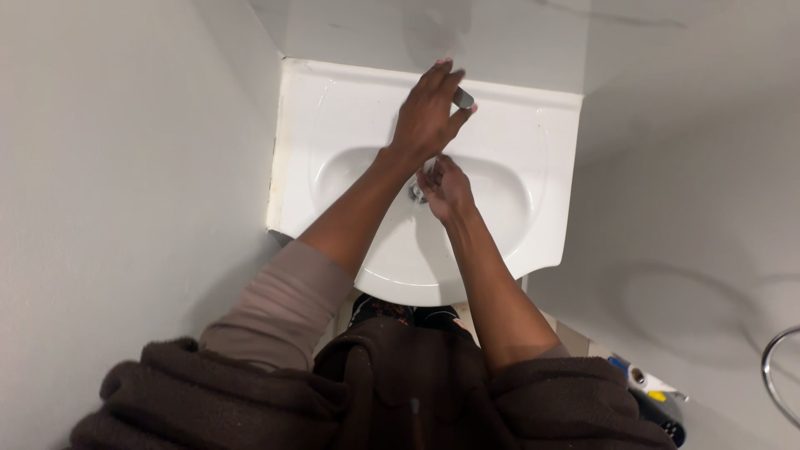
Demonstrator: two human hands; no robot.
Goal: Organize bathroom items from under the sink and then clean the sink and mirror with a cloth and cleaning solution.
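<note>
A narrow corner is enclosed by plain pale grey walls (100,167). Soft shadows are cast across the right wall (692,208), where a curved metal ring (775,375) is mounted.

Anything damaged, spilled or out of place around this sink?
Nothing stands out. The white sink sits square in its corner, unchipped. The left hand rests on the tap; the right hand is over the drain.

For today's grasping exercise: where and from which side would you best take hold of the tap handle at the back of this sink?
Grip the grey lever end of the tap handle, which sticks out to the right past the left hand lying over the tap. Come from above and the right, probably closing the fingers across the lever's narrow sides.
</note>
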